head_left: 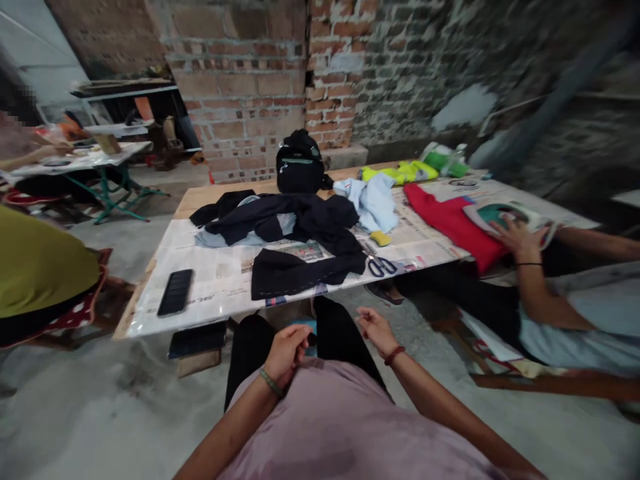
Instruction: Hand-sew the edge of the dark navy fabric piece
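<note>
Above my lap, my left hand (pixel 289 350) is closed, thumb and forefinger pinching a small dark round piece (pixel 312 339); its exact kind is too small to tell. To the right, apart from it, my right hand (pixel 377 331) has its fingers curled together in a pinch at the table's front edge. Anything between those fingertips is too fine to see. In front of both hands lies a heap of dark navy garments (pixel 295 220), one leg or sleeve (pixel 300 273) reaching the near edge. Navy-handled scissors (pixel 381 267) rest beside it, near a yellow sponge-like piece (pixel 381 238).
On the newspaper-covered table (pixel 220 277) are a phone (pixel 175 292), a black backpack (pixel 300 163), a light blue garment (pixel 373 200) and a yellow-green one (pixel 400 173). At right, a co-worker's hand (pixel 520 237) touches a green-and-white item over red cloth (pixel 450 220). Another person (pixel 45 267) sits left.
</note>
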Motion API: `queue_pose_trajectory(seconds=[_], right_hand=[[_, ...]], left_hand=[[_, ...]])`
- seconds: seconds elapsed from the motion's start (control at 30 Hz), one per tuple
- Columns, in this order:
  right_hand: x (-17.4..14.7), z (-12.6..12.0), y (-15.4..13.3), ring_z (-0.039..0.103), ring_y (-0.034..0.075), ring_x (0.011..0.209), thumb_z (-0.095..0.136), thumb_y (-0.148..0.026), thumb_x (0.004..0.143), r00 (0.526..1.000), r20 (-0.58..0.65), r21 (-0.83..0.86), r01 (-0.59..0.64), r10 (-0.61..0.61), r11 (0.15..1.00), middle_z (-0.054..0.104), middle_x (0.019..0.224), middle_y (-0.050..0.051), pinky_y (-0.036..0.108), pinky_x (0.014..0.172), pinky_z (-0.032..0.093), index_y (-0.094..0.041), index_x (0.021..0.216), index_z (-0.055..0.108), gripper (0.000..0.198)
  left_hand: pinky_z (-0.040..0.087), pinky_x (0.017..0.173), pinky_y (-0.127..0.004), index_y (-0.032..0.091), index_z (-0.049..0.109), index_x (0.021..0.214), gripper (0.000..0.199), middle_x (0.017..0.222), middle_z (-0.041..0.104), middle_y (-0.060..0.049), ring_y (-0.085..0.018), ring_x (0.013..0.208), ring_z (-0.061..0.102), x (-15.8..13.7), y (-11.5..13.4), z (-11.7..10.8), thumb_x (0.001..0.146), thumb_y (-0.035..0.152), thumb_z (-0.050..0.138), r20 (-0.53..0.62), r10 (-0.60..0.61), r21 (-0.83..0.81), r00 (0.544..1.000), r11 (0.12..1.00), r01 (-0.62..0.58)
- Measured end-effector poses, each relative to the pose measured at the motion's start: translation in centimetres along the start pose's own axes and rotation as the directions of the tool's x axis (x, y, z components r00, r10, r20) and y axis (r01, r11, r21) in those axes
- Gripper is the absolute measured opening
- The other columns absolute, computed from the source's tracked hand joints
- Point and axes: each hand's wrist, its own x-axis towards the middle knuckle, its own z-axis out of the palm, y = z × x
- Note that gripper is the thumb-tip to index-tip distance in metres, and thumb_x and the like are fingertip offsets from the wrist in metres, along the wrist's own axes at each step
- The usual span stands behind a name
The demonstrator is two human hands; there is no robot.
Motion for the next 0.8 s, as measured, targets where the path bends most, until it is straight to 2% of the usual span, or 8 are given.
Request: queue_pose_trajectory(seconds=[0.07,0.17,0.27,0.43,0.6,0.7,0.8], right_hand=[[1.8,-0.9,-0.6,0.045,0.007,0.042,0.055,-0.031,0.060,0.995,-0.086,-0.068,0.054,-0.060,0.996,0.051,0.061,-0.005,0.019,0.040,0.033,-0.016,0.090,0.053,0.034],[5.2,-3.0,-2.5,0.052,0.010,0.054,0.051,-0.026,0.064,0.959,-0.198,-0.278,0.141,-0.201,0.950,0.054,0.062,-0.002,0.021,0.048,0.039,-0.016,0.084,0.055,0.023],[8.9,-5.2,-4.8,0.054,0.013,0.067,0.050,-0.020,0.066,0.920,-0.279,-0.392,0.152,-0.275,0.907,0.058,0.072,0.001,0.024,0.061,0.042,-0.016,0.079,0.056,0.016],[14.2,-6.7,-7.5,0.050,0.017,0.089,0.054,-0.008,0.062,0.898,-0.275,-0.511,0.166,-0.344,0.843,0.058,0.088,0.007,0.028,0.083,0.036,-0.015,0.070,0.056,0.012],[17.2,-6.9,-8.1,0.044,0.019,0.099,0.061,-0.004,0.057,0.921,-0.244,-0.518,0.141,-0.304,0.843,0.056,0.089,0.008,0.027,0.086,0.031,-0.015,0.067,0.054,0.017],[17.8,-8.7,-7.7,0.042,0.019,0.101,0.064,-0.007,0.059,0.920,-0.312,-0.451,0.077,-0.237,0.889,0.054,0.092,0.008,0.026,0.080,0.033,-0.015,0.069,0.052,0.018],[16.9,-10.8,-6.0,0.046,0.019,0.093,0.068,-0.017,0.061,0.918,-0.381,-0.327,-0.027,-0.106,0.944,0.054,0.082,0.009,0.026,0.069,0.035,-0.015,0.063,0.048,0.020]], left_hand=[[0.013,0.030,-0.016,0.013,0.060,0.077,0.033,0.054,0.047,0.006,-0.001,0.032,0.034,0.4,-0.2,-0.3,0.063,0.043,0.064,0.030,-0.003,-0.011,1.000,1.000,0.004],[0.013,0.030,-0.016,0.013,0.060,0.077,0.034,0.055,0.047,0.005,-0.001,0.033,0.035,0.7,0.0,-0.4,0.063,0.043,0.064,0.081,-0.016,-0.001,0.997,1.000,0.016],[0.013,0.031,-0.016,0.013,0.060,0.077,0.035,0.055,0.047,0.005,-0.001,0.033,0.035,1.0,0.4,-0.1,0.062,0.044,0.064,0.110,-0.045,0.031,0.993,0.999,0.042],[0.014,0.033,-0.018,0.012,0.060,0.077,0.038,0.054,0.047,0.005,-0.002,0.034,0.035,2.5,0.9,0.7,0.060,0.047,0.064,0.124,-0.075,0.079,0.989,0.995,0.065],[0.015,0.034,-0.018,0.012,0.061,0.078,0.037,0.055,0.048,0.004,-0.002,0.035,0.035,4.0,0.7,1.1,0.061,0.044,0.064,0.075,-0.109,0.098,0.991,0.990,0.102],[0.014,0.034,-0.018,0.013,0.061,0.079,0.035,0.055,0.048,0.004,-0.002,0.035,0.035,4.2,0.7,1.1,0.062,0.043,0.065,0.035,-0.122,0.097,0.992,0.988,0.118],[0.015,0.035,-0.017,0.013,0.061,0.080,0.036,0.056,0.047,0.005,-0.001,0.036,0.035,3.9,0.7,1.1,0.061,0.043,0.065,0.003,-0.140,0.122,0.990,0.983,0.138]])
